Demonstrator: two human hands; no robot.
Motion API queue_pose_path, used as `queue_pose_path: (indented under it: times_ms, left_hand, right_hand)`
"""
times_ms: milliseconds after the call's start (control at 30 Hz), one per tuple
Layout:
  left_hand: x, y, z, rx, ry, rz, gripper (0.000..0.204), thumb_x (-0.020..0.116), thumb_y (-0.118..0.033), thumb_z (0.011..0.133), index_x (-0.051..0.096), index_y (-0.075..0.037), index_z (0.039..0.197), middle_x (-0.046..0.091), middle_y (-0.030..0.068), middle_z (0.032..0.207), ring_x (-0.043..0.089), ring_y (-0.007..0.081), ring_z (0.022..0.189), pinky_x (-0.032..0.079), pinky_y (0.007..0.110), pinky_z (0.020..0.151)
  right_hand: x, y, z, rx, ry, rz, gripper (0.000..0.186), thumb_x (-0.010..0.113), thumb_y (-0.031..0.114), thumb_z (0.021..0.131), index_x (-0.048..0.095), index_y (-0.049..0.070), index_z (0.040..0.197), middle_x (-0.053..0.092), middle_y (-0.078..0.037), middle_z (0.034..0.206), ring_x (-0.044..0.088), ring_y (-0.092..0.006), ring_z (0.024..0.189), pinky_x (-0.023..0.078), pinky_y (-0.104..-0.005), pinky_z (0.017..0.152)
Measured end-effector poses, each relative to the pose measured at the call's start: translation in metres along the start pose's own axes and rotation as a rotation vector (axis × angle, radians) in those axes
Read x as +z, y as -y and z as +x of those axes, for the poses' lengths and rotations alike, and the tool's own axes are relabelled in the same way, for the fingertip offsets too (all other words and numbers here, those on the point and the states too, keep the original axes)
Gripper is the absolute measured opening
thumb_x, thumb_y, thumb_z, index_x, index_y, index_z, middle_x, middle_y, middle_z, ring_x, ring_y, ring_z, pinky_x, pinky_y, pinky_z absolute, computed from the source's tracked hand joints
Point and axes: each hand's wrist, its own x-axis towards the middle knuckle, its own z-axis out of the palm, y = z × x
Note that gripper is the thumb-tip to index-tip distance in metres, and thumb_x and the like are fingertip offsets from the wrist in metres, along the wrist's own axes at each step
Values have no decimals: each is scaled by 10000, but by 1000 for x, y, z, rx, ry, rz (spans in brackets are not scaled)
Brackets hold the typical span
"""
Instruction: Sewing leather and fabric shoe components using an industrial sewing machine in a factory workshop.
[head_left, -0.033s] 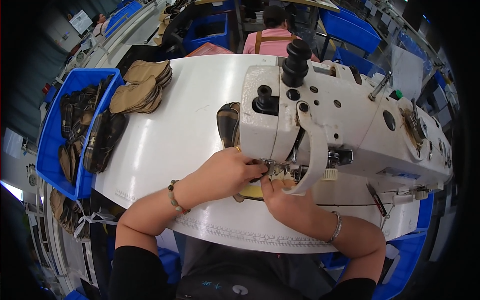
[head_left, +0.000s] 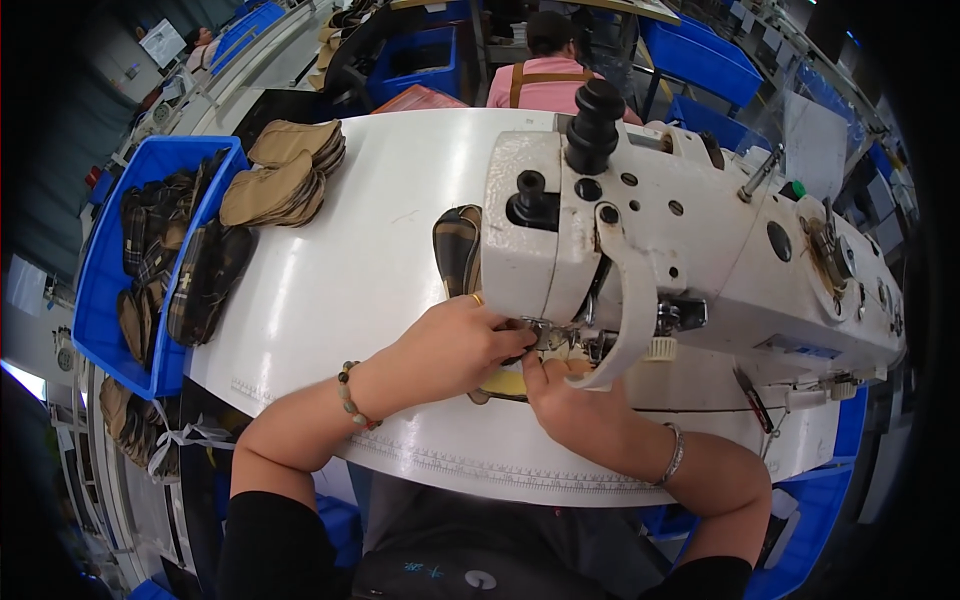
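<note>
Nothing legible — neither the ruler scale [head_left: 480,468] on the white table [head_left: 380,220] nor the blue marks [head_left: 412,568] on dark clothing [head_left: 450,550].

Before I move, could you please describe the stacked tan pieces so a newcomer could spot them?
On the white sewing table, look far left, beside the blue bin. The stacked tan pieces lie there, plain, unlike the bin's dark plaid pieces.

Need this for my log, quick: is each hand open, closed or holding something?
Left hand: fingers bent together under the sewing machine; whether they grip cannot be told.
Right hand: fingers by the yellow piece, partly hidden; grip cannot be told.
</note>
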Motion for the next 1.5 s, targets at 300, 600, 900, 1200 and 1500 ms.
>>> queue_pose_path:
  times_ms: [300,600,900,1200,1500]
  left_hand:
    - [2,-3,-1,53,-75,140,292,691,-97,702,728,-70,990,638,51,894,630,255,822,532,344,700]
    - [7,-7,0,-1,-80,133,267,693,-98,710,722,-61,973,627,54,916,629,264,829,532,353,676]
    - [0,-5,-3,-10,-51,85,356,723,-135,700,695,-49,1044,619,57,981,630,255,924,552,347,733]
    - [-4,-1,-6,199,-89,361,262,632,-96,738,704,-36,982,607,33,994,613,209,995,522,320,896]
    - [5,12,-4,276,-235,378,148,596,-140,788,682,-110,905,576,12,926,594,187,931,431,385,970]
  right_hand:
    - [-6,-4,5,-2,-25,50,275,643,60,661,659,-32,920,589,-76,693,622,-216,606,461,-337,450]
    - [-7,-5,7,113,33,193,161,592,18,753,645,-23,900,650,-115,767,670,-262,695,532,-369,561]
    - [-7,-10,7,124,33,207,168,590,31,762,648,-21,911,657,-117,750,671,-259,657,532,-367,571]
    - [-10,-14,4,101,46,222,237,564,43,799,648,-30,1008,684,-112,795,691,-251,711,538,-361,584]
    - [1,-16,5,-5,-62,4,258,625,87,800,681,-16,1030,622,-106,724,635,-236,625,520,-381,589]
